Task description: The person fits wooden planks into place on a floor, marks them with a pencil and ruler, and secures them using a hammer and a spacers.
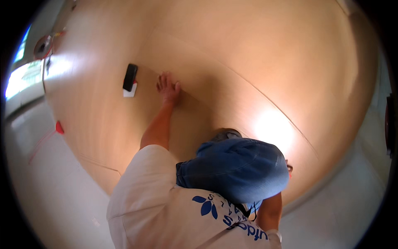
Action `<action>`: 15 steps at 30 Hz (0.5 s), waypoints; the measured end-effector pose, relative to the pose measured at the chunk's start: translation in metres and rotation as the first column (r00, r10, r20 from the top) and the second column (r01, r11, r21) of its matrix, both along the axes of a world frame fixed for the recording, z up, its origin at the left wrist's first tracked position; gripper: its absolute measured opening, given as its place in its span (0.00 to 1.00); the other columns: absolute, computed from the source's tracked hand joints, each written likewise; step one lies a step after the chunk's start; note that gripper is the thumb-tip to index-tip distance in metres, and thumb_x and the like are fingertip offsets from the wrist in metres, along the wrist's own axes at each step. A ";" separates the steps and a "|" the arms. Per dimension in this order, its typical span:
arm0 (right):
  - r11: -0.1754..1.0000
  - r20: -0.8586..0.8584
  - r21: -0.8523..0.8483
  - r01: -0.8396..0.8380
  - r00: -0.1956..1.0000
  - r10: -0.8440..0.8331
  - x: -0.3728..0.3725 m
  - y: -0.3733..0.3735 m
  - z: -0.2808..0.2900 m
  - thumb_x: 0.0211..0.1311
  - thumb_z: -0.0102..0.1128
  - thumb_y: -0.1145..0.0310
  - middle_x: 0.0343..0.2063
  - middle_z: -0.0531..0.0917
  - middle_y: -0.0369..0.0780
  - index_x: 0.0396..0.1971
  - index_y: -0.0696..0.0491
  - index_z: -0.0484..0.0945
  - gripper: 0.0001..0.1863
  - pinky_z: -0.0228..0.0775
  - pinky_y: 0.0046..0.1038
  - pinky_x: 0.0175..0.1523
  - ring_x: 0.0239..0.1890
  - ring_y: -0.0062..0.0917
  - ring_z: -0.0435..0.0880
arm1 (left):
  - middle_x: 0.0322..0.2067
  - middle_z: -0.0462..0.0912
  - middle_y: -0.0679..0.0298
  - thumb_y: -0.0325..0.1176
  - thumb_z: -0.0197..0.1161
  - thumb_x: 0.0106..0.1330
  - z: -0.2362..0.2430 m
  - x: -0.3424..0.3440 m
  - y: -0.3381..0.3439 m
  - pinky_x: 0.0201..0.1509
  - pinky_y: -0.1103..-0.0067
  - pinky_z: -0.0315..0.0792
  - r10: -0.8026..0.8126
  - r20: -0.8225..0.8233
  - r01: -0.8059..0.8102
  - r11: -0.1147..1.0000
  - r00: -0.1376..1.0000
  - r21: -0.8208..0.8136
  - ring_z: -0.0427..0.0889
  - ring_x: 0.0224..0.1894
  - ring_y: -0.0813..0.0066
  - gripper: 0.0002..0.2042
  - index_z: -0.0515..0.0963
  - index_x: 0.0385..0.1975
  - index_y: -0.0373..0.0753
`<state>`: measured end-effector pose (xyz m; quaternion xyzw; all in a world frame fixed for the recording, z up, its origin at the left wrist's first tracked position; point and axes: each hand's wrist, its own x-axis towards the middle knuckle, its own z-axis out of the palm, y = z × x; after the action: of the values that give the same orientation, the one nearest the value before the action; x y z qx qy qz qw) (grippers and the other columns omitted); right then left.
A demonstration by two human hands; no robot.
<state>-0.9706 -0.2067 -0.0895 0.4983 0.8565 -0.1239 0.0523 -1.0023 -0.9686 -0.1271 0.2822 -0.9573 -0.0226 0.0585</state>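
Across the laid-out brown sheet (pixel 269 50), the left hand (pixel 167 89) rests splayed. A crease (pixel 265 96) remains; I cannot tell the grip of the right hand (pixel 288 165).

Pale grey floor (pixel 54 178), bright opening (pixel 25 79) at left

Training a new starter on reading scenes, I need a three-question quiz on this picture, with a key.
1. Multiple choice: What does the black phone overlap? (a) a metal tray (b) a white-and-red item (c) a green cloth
2. True or false: The left hand is gripping the phone.
3. Short answer: Which forearm disappears behind the leg in blue jeans?

Key: 1. b. 2. False; the hand is open on the brown surface. 3. The right forearm.
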 end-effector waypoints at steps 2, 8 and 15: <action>0.988 -0.055 0.036 -0.152 0.987 0.154 -0.002 0.009 -0.011 0.69 0.66 0.49 0.46 0.86 0.47 0.49 0.55 0.77 0.24 0.77 0.42 0.58 0.52 0.45 0.85 | 0.79 0.57 0.52 0.49 0.59 0.72 -0.023 0.006 -0.017 0.79 0.51 0.51 -0.112 -0.070 0.106 0.990 0.991 -0.089 0.52 0.82 0.49 0.38 0.57 0.79 0.45; 0.998 -0.062 -0.061 -0.020 0.998 0.016 -0.031 -0.010 0.005 0.59 0.76 0.49 0.59 0.79 0.56 0.73 0.59 0.59 0.51 0.71 0.43 0.67 0.63 0.50 0.78 | 0.77 0.60 0.46 0.59 0.56 0.75 -0.020 0.037 -0.054 0.82 0.57 0.52 -0.055 0.147 0.047 0.997 0.988 0.062 0.57 0.80 0.46 0.39 0.62 0.76 0.34; 0.976 -0.553 -0.101 -0.191 0.826 0.104 0.011 0.027 0.012 0.80 0.54 0.64 0.58 0.83 0.50 0.72 0.59 0.62 0.28 0.71 0.34 0.67 0.59 0.35 0.82 | 0.66 0.76 0.49 0.40 0.65 0.73 0.033 -0.067 0.098 0.74 0.55 0.65 -0.676 -0.141 0.690 0.697 0.723 0.196 0.72 0.69 0.48 0.25 0.74 0.66 0.35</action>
<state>-0.9599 -0.1800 -0.0778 0.3692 0.8599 -0.3209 -0.1461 -1.0691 -0.8708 -0.0940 -0.0893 -0.9817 -0.1636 0.0401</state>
